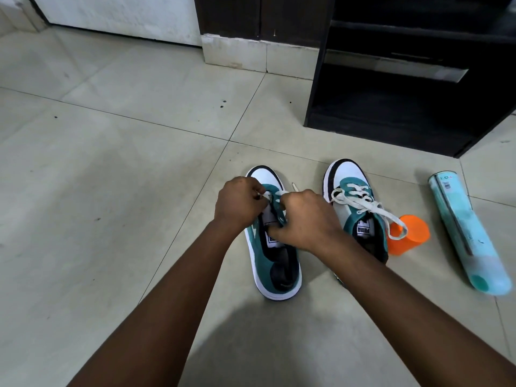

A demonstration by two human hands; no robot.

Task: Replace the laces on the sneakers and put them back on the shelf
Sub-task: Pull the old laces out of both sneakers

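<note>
Two teal, white and black sneakers stand side by side on the tiled floor, toes pointing away from me. Over the left sneaker [275, 263], my left hand [240, 202] pinches a white lace [269, 194] near the front eyelets. My right hand [303, 219] grips the same sneaker's eyelet flap, thumb down beside the tongue. A lace tip [294, 187] sticks out past my right hand. The right sneaker [351, 191] has a white lace [374, 209] threaded through its front eyelets, loose ends trailing right.
A black shelf unit [405, 113] stands at the back right, its low compartments dark. An orange plastic cup [410, 234] lies beside the right sneaker, under a loose lace loop. A light-blue cylindrical tube [466, 233] lies further right. A white door and dark cabinet are behind.
</note>
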